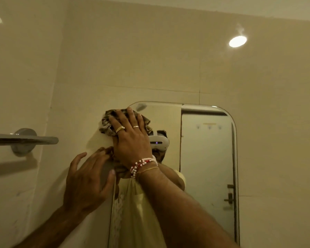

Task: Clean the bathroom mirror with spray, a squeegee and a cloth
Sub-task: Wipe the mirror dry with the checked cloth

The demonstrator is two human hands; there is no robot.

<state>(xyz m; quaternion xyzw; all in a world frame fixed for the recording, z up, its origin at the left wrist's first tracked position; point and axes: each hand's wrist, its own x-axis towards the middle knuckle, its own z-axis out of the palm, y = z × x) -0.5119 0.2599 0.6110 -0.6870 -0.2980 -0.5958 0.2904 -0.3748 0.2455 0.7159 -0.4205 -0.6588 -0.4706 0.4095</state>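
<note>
Cloth (107, 122) is being pressed flat against the top left corner of the mirror (208, 158) by the right hand (131, 140), fingers spread over the bunched fabric rather than curled round it, probably so the whole palm pushes it onto the glass. The left hand (86, 183) is held open with nothing gripped, fingers splayed on the wall at the mirror's left edge just under the cloth, likely for balance during the high reach. No spray or squeegee can be seen, so it's judged to be the wiping stage; a towel rail (23, 139) is mounted off to the left.
</note>
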